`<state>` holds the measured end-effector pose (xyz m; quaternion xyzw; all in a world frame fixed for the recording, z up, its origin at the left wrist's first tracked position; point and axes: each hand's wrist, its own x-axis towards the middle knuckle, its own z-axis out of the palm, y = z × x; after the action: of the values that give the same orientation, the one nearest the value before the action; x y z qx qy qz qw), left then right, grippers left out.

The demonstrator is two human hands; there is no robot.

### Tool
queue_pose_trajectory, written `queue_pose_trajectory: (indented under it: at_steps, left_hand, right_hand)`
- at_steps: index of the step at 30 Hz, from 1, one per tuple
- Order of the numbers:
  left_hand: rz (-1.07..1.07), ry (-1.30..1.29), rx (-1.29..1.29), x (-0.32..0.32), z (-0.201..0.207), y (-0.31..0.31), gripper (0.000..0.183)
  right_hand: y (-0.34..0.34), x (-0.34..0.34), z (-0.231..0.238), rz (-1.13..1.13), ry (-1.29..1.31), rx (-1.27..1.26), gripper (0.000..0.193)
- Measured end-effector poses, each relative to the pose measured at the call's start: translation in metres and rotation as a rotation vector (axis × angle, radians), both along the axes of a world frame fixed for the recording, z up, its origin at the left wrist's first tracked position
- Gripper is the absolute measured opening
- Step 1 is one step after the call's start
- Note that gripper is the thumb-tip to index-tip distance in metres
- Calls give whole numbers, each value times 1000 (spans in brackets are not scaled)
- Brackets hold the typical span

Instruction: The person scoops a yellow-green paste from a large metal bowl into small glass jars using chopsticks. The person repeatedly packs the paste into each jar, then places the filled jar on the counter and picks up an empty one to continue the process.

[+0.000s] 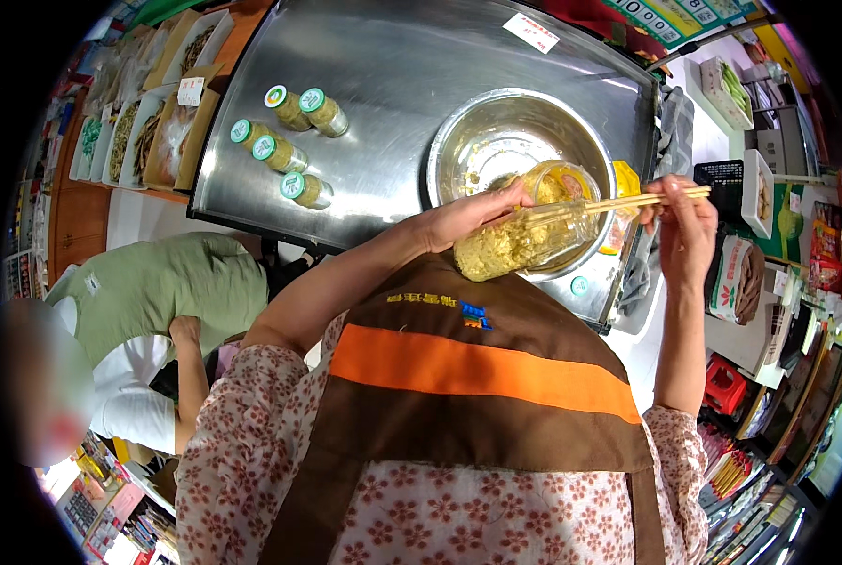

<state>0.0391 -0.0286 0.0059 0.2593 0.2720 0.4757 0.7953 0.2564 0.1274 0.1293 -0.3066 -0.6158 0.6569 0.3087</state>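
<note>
The left hand (477, 217) grasps a clear glass jar packed with yellow, crumbly mash (496, 250), its fingers and thumb laid along the far side of the glass. The jar is tilted, its base toward the near left and its mouth toward the right, over the near rim of a wide, round, shiny steel bowl (449, 151). The right hand (681, 221), to the right of the bowl, pinches a pair of long, pale wooden chopsticks (628, 202) near their right ends; their left ends reach to the jar, and the tips look to be within it among the mash. Inside the bowl, just beyond the jar, sits a rounded, clear vessel with yellow food (557, 179), partly hidden, so its full shape cannot be told. Smears of yellow cling to the bowl's inner wall.

The bowl stands on the right part of a dark-edged, stainless steel table (383, 104). Just beside its near right rim lies a round green-and-white lid (579, 285), and at its right a bright yellow packet (625, 179). A crumpled grey cloth (639, 268) lies at the right edge. On the left of the table stand five small, green-lidded glass jars (294, 155) in a loose cluster
</note>
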Motion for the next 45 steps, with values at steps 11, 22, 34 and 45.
queue_pose_trajectory:
  at_steps: [11,22,34,45]
  left_hand:
    - [24,-34,-99,5,2,-1,51]
    - [25,-83,-154,5,-3,1,46]
    - [94,-87,-165,4,-2,-7,43]
    - [33,22,-97,4,3,-2,44]
  right_hand:
    - [-29,-9,-24,77,-170,29,19]
    - [-35,-9,-10,43,-100,73,19]
    - [-5,-2,1,-1,-20,38,21]
    - [12,-5,22,39,-74,124,22]
